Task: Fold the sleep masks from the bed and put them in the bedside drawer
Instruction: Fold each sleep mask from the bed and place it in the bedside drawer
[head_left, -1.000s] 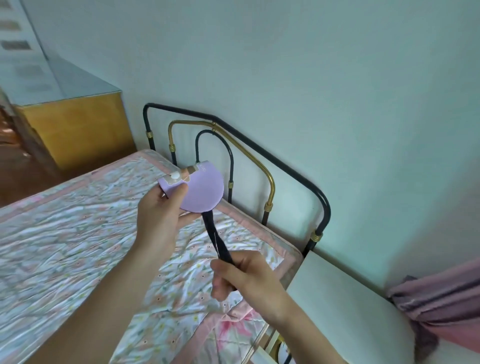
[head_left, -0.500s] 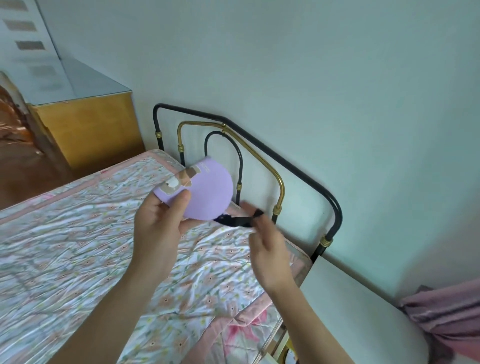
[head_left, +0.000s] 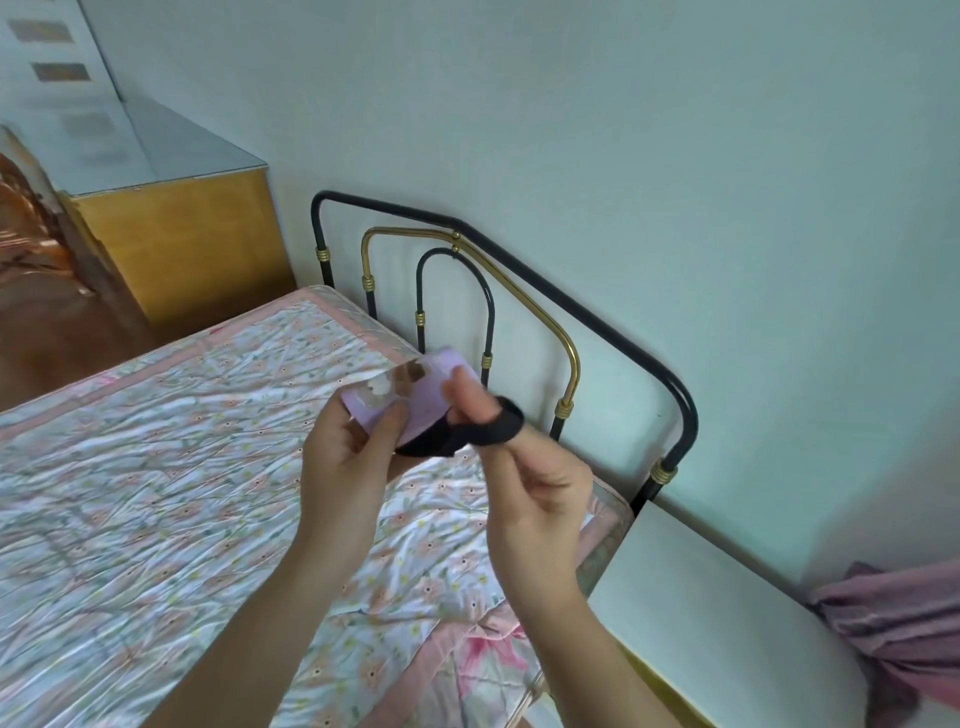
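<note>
Fingers of left hand (head_left: 345, 462) pinch folded lilac sleep mask (head_left: 415, 402); right hand (head_left: 524, 486) fingers curled, black strap (head_left: 480, 434) looped round fingertip, above bed (head_left: 156, 493) headboard-side edge.

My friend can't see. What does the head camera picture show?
Two hands hold a folded purple sleep mask above a flowery bed. The left hand grips the mask; the right hand has its black strap looped round a finger.

Soft daylight, wide-angle edge bending, slight motion blur.
</note>
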